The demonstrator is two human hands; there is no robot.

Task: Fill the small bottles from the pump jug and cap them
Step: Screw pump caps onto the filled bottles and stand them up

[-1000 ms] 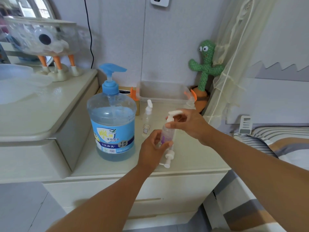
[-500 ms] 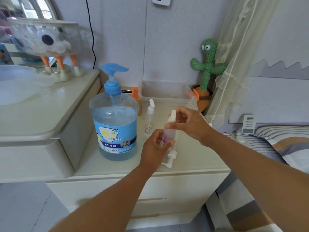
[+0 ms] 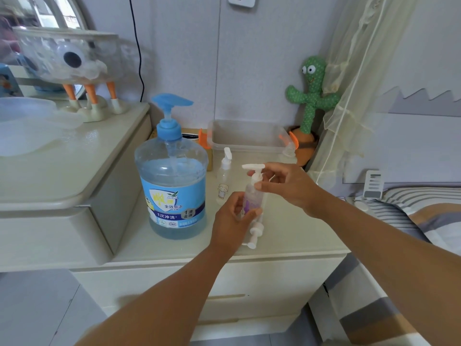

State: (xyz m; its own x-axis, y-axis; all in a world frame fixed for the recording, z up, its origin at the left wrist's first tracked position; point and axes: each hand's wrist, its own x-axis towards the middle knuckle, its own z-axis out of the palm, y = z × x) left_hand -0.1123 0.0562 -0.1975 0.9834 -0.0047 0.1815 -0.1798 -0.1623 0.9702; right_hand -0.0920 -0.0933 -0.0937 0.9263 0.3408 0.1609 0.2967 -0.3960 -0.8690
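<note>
Small bottle (image 3: 253, 199) upright, white pump cap (image 3: 253, 168) on top.
Blue pump jug (image 3: 172, 186) at its 9 o'clock; loose pump head (image 3: 255, 233) lying at 6.

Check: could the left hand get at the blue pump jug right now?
Probably, once freed: the left hand grips the small bottle, but nothing stands between it and the pump jug.

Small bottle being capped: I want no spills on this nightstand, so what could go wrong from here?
1. The right hand pinches the pump cap on the small bottle, which only the left hand steadies; a crooked cap could leak or tip it.
2. Another white pump lies near the front edge of the nightstand, just below the left hand; a nudge might knock it off.
</note>
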